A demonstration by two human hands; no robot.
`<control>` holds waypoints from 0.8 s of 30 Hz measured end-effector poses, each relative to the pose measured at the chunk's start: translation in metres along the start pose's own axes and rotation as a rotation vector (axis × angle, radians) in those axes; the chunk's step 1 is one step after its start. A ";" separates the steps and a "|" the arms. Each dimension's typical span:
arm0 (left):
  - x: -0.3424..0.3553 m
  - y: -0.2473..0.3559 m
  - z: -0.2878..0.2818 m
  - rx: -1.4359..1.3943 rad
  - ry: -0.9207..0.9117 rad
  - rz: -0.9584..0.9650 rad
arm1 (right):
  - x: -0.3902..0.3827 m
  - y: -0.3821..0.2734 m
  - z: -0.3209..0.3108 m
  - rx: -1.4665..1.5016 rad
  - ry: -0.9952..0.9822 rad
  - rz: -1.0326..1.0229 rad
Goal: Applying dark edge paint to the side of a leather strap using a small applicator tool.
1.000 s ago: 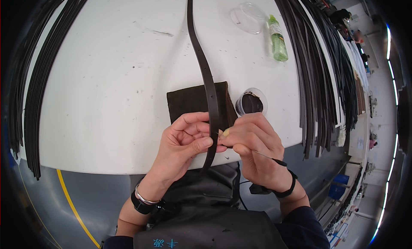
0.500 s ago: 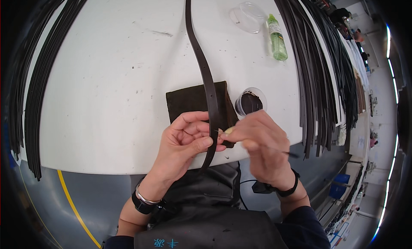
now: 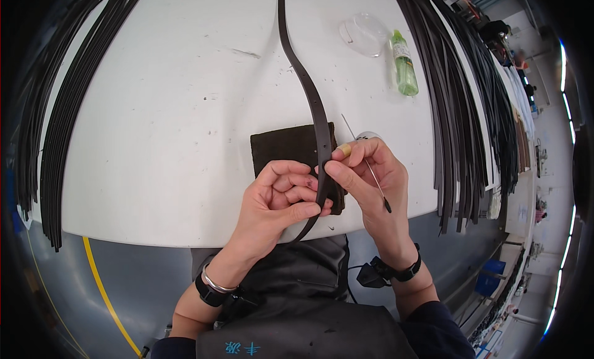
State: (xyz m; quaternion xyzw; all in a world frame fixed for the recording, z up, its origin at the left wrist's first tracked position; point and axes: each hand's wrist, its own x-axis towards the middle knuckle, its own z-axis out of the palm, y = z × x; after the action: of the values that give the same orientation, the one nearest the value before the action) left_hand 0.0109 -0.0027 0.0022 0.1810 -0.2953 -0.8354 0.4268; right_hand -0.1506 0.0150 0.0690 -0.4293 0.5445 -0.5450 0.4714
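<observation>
Both hands are gripping: my left hand is pinching the strap, running toward twelve o'clock; my right hand is holding a thin tool.

A small green bottle lies on the white surface at the far right, its cap pointing away from the person. A pale label wraps its upper part, with print too small to make out. Just beside it to the left lies a clear plastic package, rounded and see-through. No signs or screens show anywhere in the view.
</observation>
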 end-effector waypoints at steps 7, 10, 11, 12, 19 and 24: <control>-0.021 0.031 0.010 1.908 -0.027 0.299 | 0.001 -0.003 0.000 -0.037 0.041 -0.055; -0.032 0.027 0.010 2.101 -0.180 0.300 | 0.003 -0.001 0.000 -0.033 0.034 -0.060; -0.033 0.031 0.010 2.240 -0.251 0.360 | 0.005 0.001 -0.001 -0.051 0.022 -0.058; -0.033 0.035 0.010 2.379 -0.328 0.426 | 0.006 0.000 -0.002 -0.068 0.012 -0.059; -0.039 0.036 0.027 0.886 0.227 0.067 | 0.005 0.006 -0.001 -0.004 0.014 -0.082; -0.012 0.018 0.023 0.243 0.203 -0.127 | 0.005 0.004 0.003 0.057 0.063 -0.089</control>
State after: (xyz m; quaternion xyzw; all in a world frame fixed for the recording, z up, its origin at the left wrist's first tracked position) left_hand 0.0154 0.0065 0.0317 0.3331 -0.3376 -0.7961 0.3759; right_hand -0.1488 0.0093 0.0649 -0.4220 0.5236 -0.5940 0.4416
